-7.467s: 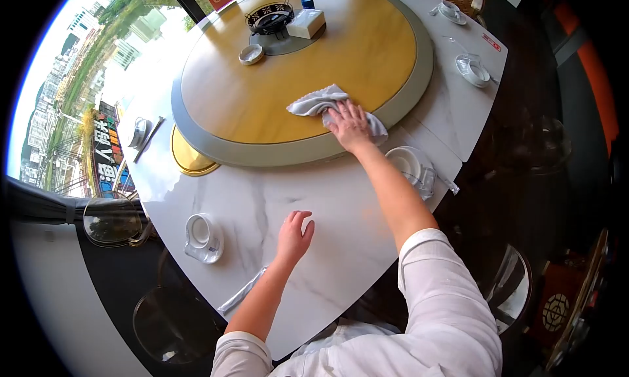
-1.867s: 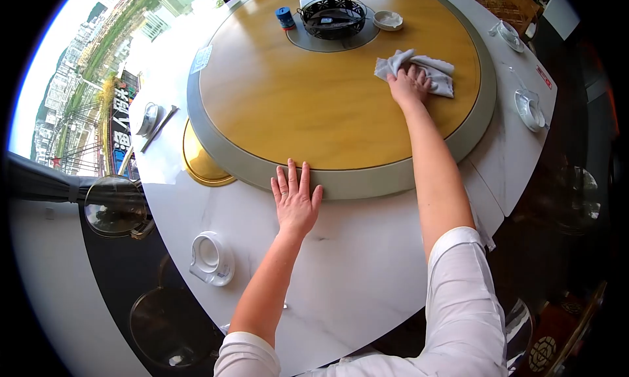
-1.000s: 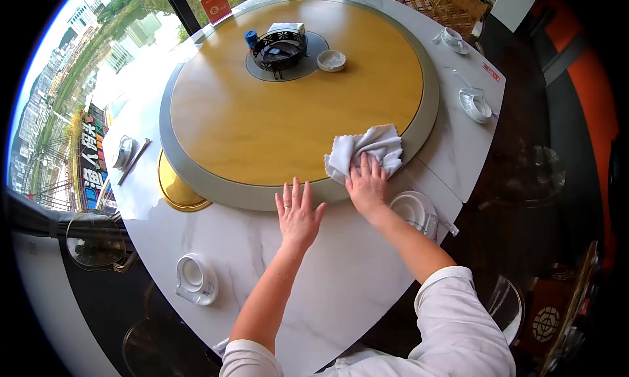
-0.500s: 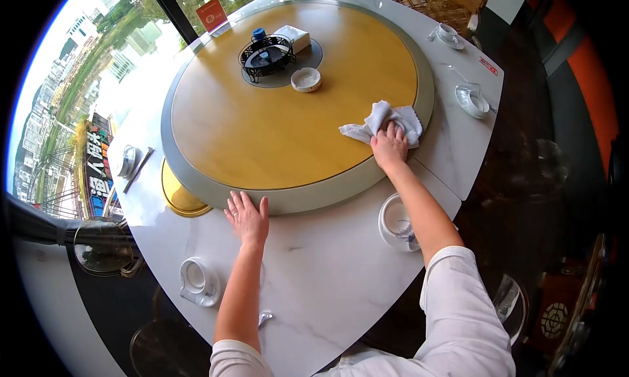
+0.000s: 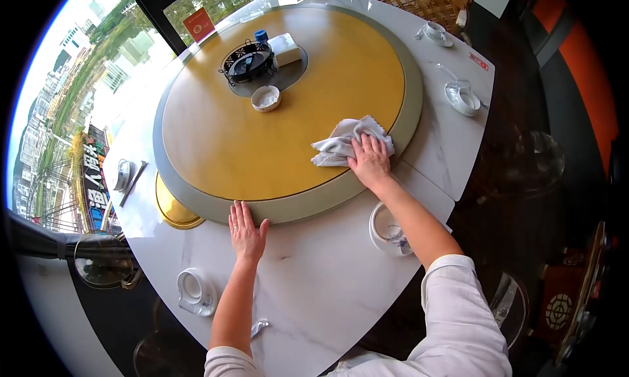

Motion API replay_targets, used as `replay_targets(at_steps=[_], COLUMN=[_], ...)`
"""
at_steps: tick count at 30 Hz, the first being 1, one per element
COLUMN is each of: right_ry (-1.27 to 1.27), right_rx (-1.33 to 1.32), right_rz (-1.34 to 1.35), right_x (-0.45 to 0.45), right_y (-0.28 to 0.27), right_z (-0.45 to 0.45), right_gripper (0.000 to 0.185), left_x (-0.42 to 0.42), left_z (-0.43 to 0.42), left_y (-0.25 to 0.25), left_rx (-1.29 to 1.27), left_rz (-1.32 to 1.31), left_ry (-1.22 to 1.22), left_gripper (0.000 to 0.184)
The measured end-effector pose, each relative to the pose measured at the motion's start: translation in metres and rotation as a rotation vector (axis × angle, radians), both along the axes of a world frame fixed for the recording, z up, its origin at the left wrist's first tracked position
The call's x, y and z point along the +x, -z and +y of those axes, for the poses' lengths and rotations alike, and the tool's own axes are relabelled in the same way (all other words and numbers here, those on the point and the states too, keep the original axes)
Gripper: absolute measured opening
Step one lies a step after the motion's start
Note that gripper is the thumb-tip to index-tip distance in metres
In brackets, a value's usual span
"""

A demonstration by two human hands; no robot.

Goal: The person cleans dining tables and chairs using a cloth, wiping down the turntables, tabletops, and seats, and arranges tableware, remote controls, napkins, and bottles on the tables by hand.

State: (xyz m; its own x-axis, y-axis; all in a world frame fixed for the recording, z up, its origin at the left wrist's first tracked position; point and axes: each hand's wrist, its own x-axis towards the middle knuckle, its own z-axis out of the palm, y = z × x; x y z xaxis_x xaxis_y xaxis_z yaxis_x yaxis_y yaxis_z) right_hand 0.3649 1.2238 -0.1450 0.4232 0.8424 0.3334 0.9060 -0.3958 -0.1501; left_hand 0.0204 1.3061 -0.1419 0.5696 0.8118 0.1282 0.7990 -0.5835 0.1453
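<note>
My right hand presses a crumpled white cloth onto the yellow top of the large round turntable, near its right front rim. The fingers lie over the cloth and hide part of it. My left hand rests flat at the turntable's grey front rim, fingers stretched out and holding nothing. On the turntable's dark centre stand a black openwork basket, a white tissue pack and a blue-capped item. A small white bowl sits just in front of them.
Around the white marble table are wrapped dish sets, one by my right forearm, another at front left. A gold disc and chopsticks lie left. A red sign stands at the back. Transparent chairs surround the table.
The turntable has turned: the small bowl has swung left and nearer, and the tissue pack and basket have shifted round. My right hand and the cloth have moved slightly left and nearer.
</note>
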Motion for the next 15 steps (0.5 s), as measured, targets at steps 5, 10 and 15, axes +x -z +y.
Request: replay_targets(at_steps=[5,10,15], right_ry=[0.143,-0.172,-0.305], right_rx=[-0.183,-0.173,-0.032], right_rz=[-0.062,-0.227,-0.104], right_x=[-0.003,-0.099,-0.060], right_y=[0.005,0.002,-0.016], right_z=[0.002,-0.019,-0.015], right_gripper=[0.035,0.025,0.042], left_x=[0.017,0.086,0.075], left_z=[0.006,-0.055,-0.041], left_y=[-0.010,-0.018,-0.001], left_rx=[-0.031,-0.083,-0.084], left_rz=[0.004,-0.105,-0.104], left_ry=[-0.245,0.055,-0.033], left_gripper=[0.071,0.073,0.075])
